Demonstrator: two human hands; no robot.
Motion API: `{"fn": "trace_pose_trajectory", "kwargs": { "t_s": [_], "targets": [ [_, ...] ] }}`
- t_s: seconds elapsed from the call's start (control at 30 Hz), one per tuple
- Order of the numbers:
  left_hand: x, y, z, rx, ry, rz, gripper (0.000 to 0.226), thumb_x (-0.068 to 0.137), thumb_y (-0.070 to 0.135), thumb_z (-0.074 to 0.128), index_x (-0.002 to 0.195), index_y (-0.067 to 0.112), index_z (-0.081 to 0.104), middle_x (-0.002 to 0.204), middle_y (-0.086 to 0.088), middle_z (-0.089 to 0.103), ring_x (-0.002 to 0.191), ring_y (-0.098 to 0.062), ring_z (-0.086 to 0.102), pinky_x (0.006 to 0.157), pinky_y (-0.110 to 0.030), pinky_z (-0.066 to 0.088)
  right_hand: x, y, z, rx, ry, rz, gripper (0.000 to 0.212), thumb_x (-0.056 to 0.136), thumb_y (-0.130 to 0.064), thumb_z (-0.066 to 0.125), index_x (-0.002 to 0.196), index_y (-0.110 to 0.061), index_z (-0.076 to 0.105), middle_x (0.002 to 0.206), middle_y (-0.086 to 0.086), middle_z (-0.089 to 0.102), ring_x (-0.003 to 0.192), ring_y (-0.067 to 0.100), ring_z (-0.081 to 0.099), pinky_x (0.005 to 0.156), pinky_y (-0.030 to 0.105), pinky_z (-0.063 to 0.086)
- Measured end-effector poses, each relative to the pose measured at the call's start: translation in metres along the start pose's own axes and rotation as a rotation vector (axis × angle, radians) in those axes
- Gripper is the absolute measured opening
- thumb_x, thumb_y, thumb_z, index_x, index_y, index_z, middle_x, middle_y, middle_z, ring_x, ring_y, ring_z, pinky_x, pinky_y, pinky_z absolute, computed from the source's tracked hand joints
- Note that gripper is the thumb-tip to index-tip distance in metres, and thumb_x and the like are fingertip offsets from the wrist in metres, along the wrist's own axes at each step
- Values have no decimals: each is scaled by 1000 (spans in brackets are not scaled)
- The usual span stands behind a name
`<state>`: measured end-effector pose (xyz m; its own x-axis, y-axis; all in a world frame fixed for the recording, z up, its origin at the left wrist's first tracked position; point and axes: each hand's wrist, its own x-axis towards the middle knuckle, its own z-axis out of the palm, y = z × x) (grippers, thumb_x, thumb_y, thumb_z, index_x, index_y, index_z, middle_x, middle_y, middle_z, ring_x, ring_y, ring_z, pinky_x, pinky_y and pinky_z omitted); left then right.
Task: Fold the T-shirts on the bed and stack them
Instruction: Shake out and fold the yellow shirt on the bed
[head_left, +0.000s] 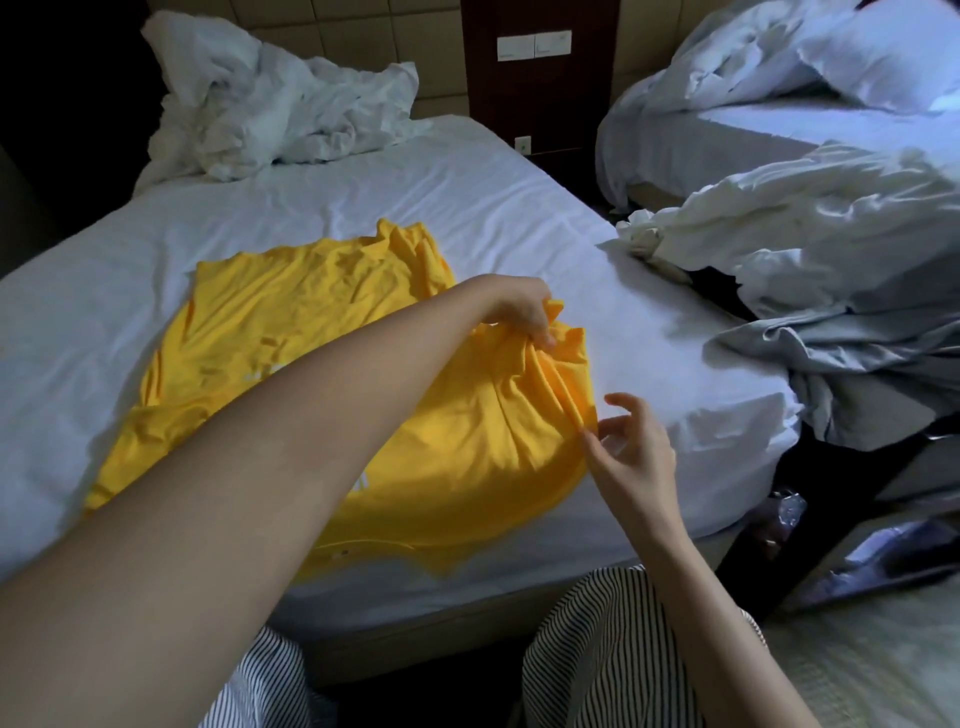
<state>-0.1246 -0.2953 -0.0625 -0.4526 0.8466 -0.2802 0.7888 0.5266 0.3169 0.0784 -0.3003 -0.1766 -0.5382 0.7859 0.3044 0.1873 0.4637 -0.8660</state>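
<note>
Found spread on the near half of the bed (467, 197): one yellow T-shirt (291, 322), unfolded and rumpled, apparently lying widthwise from near-left to right, with bare sheet beyond it and to its right, and the mattress edge close on the near side. Gripped at its bunched right edge by the left hand (524, 312), fingers curled tight into the cloth, arm reaching across the garment. Judged nearer to the loose lower stretch of that same edge: the right hand (634, 447), fingers parted and holding nothing, one tip just touching the cloth; crumpled bedding (270, 104) well apart at the headboard.
</note>
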Motion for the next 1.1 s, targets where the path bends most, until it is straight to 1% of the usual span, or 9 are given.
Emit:
{"fn": "trace_pose_trajectory", "kwargs": {
  "t_s": [0.13,0.33,0.43,0.53,0.63,0.77,0.87,1.0,1.1],
  "targets": [
    [-23,2,-11,-359,76,252,29,83,19,68,110,8,63,101,-6,62,96,-24,60,83,-31,51,-1,-7,2,-180,-141,32,81,75,-40,74,140,-14,33,81,-9,49,102,24,48,92,39,36],
    [-104,-37,-38,-365,248,489,13,78,15,67,86,25,66,81,13,66,83,-6,59,78,-23,49,-7,-13,3,-278,-145,-354,14,80,-13,67,93,-10,70,85,6,63,84,28,51,75,40,41],
    [-152,-92,-33,-311,261,429,19,73,17,71,86,31,72,80,18,70,81,0,60,77,-20,46,-12,-11,5,-299,-159,-624,22,70,-11,63,91,-14,71,87,6,65,86,28,53,69,40,46],
    [-190,-138,-7,-191,0,314,28,67,28,63,81,51,70,96,14,69,93,6,60,85,-9,40,-18,-8,6,-303,-380,-754,31,75,-24,55,105,-33,59,103,0,63,97,19,44,76,40,45],
    [-205,-166,20,-71,-187,172,35,75,22,71,88,55,66,110,11,60,102,8,53,91,-8,36,-24,-10,7,-235,-556,-673,34,75,-35,51,108,-36,59,112,-7,57,105,15,41,86,38,40],
    [-182,-158,33,-590,389,-87,3,83,19,62,82,22,60,82,-1,57,67,-12,54,61,-19,46,-28,-23,15,-105,-539,-431,41,79,-42,53,115,-21,58,117,-8,47,110,17,41,91,27,30],
    [-152,-138,35,-857,428,-400,16,95,15,47,80,15,51,80,-6,48,64,-15,49,59,-25,44,-29,-28,27,-132,-466,-271,42,87,-23,63,126,-13,49,120,3,42,107,20,45,87,25,33],
    [-138,-104,28,-788,269,-541,43,94,35,54,124,5,54,126,-14,56,115,-30,55,93,-39,44,-33,-35,35,-50,-481,-137,59,84,-9,66,135,-14,38,121,0,29,95,17,46,76,28,41],
    [-139,-85,17,-782,105,-589,51,96,33,52,135,1,44,138,-13,49,127,-29,47,94,-39,40,-34,-33,36,-9,-536,-106,67,82,-1,65,138,-18,33,121,0,25,100,18,43,75,24,40]
  ]
}}
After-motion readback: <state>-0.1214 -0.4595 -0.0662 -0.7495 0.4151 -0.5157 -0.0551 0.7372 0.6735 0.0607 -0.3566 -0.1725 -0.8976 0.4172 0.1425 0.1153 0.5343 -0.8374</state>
